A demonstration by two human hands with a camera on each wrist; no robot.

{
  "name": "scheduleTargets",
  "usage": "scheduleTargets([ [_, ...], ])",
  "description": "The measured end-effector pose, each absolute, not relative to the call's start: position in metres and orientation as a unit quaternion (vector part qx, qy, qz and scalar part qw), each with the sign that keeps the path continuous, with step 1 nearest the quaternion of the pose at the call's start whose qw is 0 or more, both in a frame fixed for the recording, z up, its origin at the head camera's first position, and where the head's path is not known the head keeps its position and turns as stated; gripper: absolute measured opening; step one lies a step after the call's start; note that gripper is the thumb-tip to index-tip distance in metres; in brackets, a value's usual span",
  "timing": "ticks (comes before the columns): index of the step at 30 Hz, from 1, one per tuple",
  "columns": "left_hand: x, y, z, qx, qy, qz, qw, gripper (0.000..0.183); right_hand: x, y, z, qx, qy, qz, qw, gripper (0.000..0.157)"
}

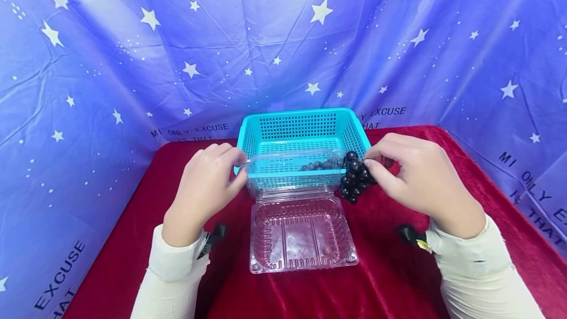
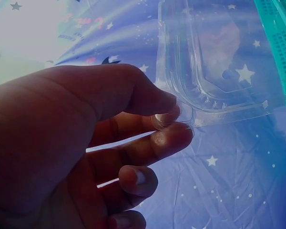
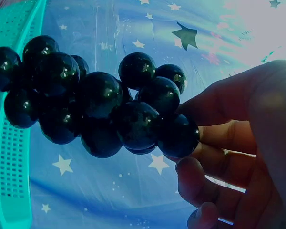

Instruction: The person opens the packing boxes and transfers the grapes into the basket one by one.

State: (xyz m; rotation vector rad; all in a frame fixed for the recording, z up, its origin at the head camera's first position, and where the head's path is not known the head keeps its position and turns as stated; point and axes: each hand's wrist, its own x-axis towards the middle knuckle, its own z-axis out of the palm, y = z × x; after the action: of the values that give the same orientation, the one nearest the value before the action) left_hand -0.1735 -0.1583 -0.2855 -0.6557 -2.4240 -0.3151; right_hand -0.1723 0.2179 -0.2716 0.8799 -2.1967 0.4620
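Your left hand pinches the raised lid of the clear box: in the left wrist view your thumb and forefinger are clamped together on the lid's corner flange, with the other fingers curled loosely below and holding nothing. The lid stands tilted up against the front wall of the teal basket, while the box's ribbed tray lies flat on the red bench just in front of the basket, touching or nearly touching it. Your right hand holds the bunch of dark grapes at the basket's front right corner, over its rim and lifted off the bench. In the right wrist view the fingers are closed on the side of the bunch, thumb above and fingers beneath, and the grapes hang out to the left beside the basket's edge. A few more dark grapes show through the lid, inside the basket. A blue starry cloth hangs behind and around the bench.
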Motion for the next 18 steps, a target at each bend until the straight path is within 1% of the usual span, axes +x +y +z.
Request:
scheduleTargets([
  [6, -0.1731, -0.1583, -0.285, -0.248, -0.913, -0.118, 0.301, 0.005, -0.1734, 0.222, -0.2714, 0.318, -0.856, 0.184, 0.364, 0.011],
  [18, -0.1725, -0.1586, -0.2849, -0.242, -0.917, -0.119, 0.295, 0.006, -0.1788, 0.225, -0.273, 0.274, -0.856, 0.21, 0.386, 0.008],
])
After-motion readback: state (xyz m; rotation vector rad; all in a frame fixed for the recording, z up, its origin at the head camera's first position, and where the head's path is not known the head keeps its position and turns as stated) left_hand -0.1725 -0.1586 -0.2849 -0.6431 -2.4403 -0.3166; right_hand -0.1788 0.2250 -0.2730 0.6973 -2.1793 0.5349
